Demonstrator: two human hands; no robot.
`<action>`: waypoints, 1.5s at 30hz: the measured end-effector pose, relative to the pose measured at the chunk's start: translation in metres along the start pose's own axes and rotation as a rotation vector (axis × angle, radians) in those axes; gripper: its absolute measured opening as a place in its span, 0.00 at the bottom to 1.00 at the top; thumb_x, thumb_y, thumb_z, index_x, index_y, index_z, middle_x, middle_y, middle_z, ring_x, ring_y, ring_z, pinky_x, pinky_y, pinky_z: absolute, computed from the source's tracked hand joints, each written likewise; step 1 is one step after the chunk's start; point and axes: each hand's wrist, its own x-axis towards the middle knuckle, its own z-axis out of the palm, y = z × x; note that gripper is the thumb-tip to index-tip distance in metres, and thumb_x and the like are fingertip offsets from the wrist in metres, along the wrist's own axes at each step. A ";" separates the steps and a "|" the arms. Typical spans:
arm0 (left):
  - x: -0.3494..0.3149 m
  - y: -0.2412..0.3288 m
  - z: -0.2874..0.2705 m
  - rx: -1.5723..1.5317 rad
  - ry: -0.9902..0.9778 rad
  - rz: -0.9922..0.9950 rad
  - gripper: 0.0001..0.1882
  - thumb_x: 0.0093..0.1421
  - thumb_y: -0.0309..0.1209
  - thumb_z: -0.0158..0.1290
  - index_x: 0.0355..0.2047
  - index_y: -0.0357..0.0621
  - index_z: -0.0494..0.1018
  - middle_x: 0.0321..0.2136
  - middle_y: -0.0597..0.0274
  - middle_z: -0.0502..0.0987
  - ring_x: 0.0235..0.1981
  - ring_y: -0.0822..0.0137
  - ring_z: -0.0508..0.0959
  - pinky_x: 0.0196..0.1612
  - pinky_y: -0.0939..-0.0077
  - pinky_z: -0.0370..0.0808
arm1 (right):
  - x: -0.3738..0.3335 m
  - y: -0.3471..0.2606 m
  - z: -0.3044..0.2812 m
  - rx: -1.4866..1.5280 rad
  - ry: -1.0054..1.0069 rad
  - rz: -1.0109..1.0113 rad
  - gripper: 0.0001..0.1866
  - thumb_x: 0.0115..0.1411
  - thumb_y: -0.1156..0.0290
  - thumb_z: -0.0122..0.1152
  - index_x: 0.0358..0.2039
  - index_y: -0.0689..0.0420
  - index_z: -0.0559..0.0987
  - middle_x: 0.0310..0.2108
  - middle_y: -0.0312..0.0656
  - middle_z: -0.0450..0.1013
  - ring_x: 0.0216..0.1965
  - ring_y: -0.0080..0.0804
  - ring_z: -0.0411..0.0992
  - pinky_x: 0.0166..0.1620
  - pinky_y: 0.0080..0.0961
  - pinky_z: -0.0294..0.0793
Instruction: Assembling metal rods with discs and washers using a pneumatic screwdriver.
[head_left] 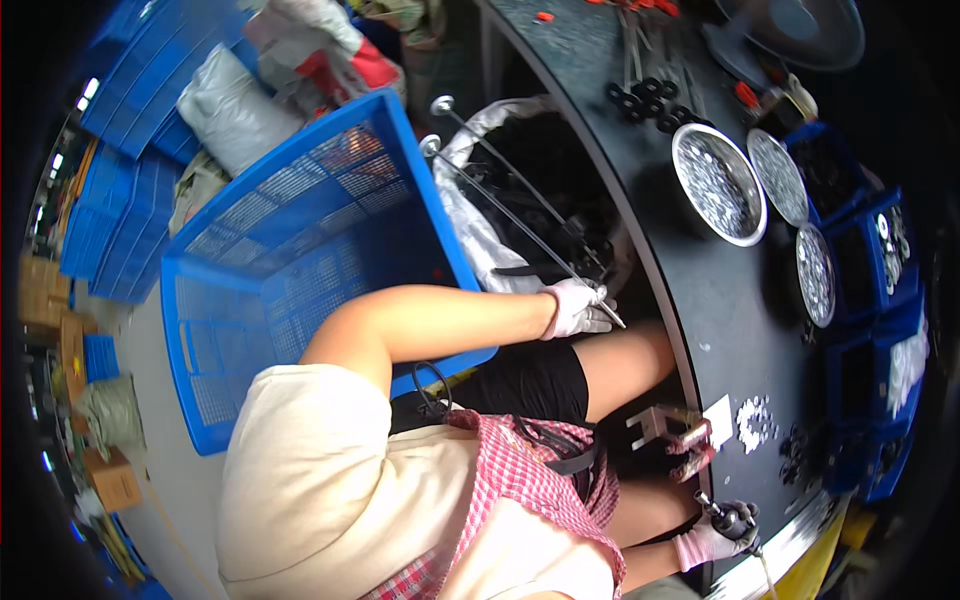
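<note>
My left hand (pixel 580 308), in a white glove, is closed around a long thin metal rod (pixel 510 215) with a round disc on its far end. A second such rod (pixel 495 155) runs beside it; I cannot tell whether the same hand grips it. At the table edge, my gloved right hand (pixel 722 535) is wrapped round a black electric screwdriver (pixel 735 522) with a cord trailing below. Between the two hands a worn red-and-grey metal fixture (pixel 672 432) sits at the edge, with a white card (pixel 719 422) next to it.
A large blue crate (pixel 225 395) stands left of my arm, beside a white-lined sack (pixel 465 200) of dark parts. The dark table (pixel 670 270) carries metal bowls (pixel 718 185) of small parts, white rings (pixel 757 422), black parts (pixel 795 455), rods with black ends (pixel 650 100) and blue bins (pixel 850 370).
</note>
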 end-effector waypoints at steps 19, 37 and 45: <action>-0.048 -0.080 0.253 1.531 -1.074 0.245 0.16 0.57 0.27 0.46 0.46 0.35 0.67 0.38 0.51 0.74 0.40 0.62 0.76 0.41 0.75 0.72 | 0.032 -0.056 -0.051 -0.239 0.338 -0.334 0.17 0.56 0.61 0.54 0.40 0.58 0.67 0.32 0.49 0.72 0.22 0.25 0.69 0.25 0.22 0.72; 0.063 -0.485 0.413 2.165 -1.954 1.214 0.19 0.45 0.23 0.46 0.41 0.44 0.68 0.37 0.53 0.72 0.42 0.54 0.72 0.40 0.64 0.72 | 0.093 -0.047 -0.046 -1.889 0.624 -0.325 0.09 0.52 0.63 0.52 0.28 0.54 0.75 0.29 0.42 0.74 0.34 0.39 0.73 0.37 0.30 0.72; 0.103 -0.507 0.406 2.450 -1.709 0.864 0.32 0.48 0.21 0.39 0.57 0.40 0.54 0.59 0.51 0.51 0.62 0.58 0.49 0.61 0.71 0.50 | 0.060 -0.073 -0.037 -2.101 0.440 -0.252 0.09 0.48 0.65 0.56 0.28 0.56 0.74 0.28 0.45 0.73 0.31 0.38 0.74 0.32 0.32 0.73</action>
